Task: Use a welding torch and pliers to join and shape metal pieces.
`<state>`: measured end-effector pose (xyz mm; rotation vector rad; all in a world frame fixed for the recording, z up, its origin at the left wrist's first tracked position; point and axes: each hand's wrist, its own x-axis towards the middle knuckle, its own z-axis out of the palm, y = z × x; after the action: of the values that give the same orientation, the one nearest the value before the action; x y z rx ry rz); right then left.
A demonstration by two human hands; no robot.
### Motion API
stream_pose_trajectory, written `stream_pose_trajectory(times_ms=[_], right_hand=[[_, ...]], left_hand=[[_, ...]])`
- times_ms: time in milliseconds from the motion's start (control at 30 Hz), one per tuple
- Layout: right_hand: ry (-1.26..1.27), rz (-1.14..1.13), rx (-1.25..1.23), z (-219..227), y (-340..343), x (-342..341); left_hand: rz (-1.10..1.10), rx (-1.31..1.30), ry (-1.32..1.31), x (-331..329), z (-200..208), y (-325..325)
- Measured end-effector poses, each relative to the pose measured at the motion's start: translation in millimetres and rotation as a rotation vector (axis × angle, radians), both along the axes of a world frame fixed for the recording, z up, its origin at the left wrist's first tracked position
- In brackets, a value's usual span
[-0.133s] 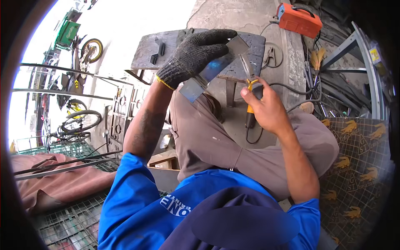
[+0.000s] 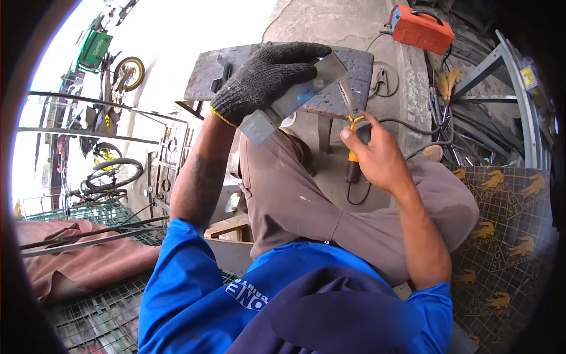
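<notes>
My left hand, in a dark knit glove with a yellow cuff, grips a bent sheet-metal bracket above the wooden bench. One flat end shows below the palm, the other beyond the fingertips; the glove hides part of the middle. Bare, my right hand is closed round pliers with yellow grips. Their metal jaws point up and away, just right of the bracket and apart from it. Below the pliers, a yellow and black corded tool is partly hidden by my right hand.
A dark bent metal piece rests on the worn wooden bench. Behind it at the right are an orange welding machine, a clamp with cable and a metal frame. Bicycles and wire mesh are at the left.
My left hand and the bracket have shifted slightly left and tilted, with the bracket's lower end moving left. The pliers' jaws have turned a little and tipped slightly left.
</notes>
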<state>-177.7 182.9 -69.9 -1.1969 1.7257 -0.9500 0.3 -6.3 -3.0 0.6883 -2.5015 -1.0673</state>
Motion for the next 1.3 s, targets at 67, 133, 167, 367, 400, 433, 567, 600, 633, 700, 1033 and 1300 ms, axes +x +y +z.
stream_pose_trajectory(times_ms=[67, 133, 167, 367, 400, 433, 567, 600, 633, 700, 1033, 1300], right_hand=[[-0.022, 0.009, 0.031, 3, 1, 3], [0.051, -0.02, 0.001, 4, 5, 4], [0.053, -0.017, -0.004, 1, 4, 3], [0.078, -0.012, -0.003, 6, 2, 2], [0.057, -0.004, 0.031, 9, 2, 3], [0.036, 0.004, 0.065, 10, 1, 3], [0.045, 0.0, 0.051, 8, 2, 3], [0.038, 0.004, 0.049, 10, 2, 3], [0.031, 0.009, 0.048, 12, 2, 4], [0.043, 0.011, 0.043, 12, 2, 4], [0.094, 0.005, -0.023, 12, 2, 6], [0.118, 0.036, -0.065, 6, 2, 8]], left_hand=[[-0.046, -0.001, 0.017, 2, -2, -2], [-0.085, 0.001, 0.038, 4, -4, -1], [-0.107, -0.004, 0.05, 5, -4, -2], [-0.006, 0.184, -0.019, 2, -2, 4], [-0.006, 0.184, -0.018, 4, -5, 1], [-0.086, 0.108, 0.029, 6, -9, -4], [-0.089, 0.11, 0.006, 1, -5, 1], [-0.09, 0.112, 0.005, 0, -7, -1], [-0.125, 0.085, 0.022, 0, -11, -5], [-0.162, 0.059, 0.038, 0, -11, -5], [-0.098, 0.098, -0.003, 1, -10, -3], [-0.227, -0.143, 0.046, 5, -14, -9]])
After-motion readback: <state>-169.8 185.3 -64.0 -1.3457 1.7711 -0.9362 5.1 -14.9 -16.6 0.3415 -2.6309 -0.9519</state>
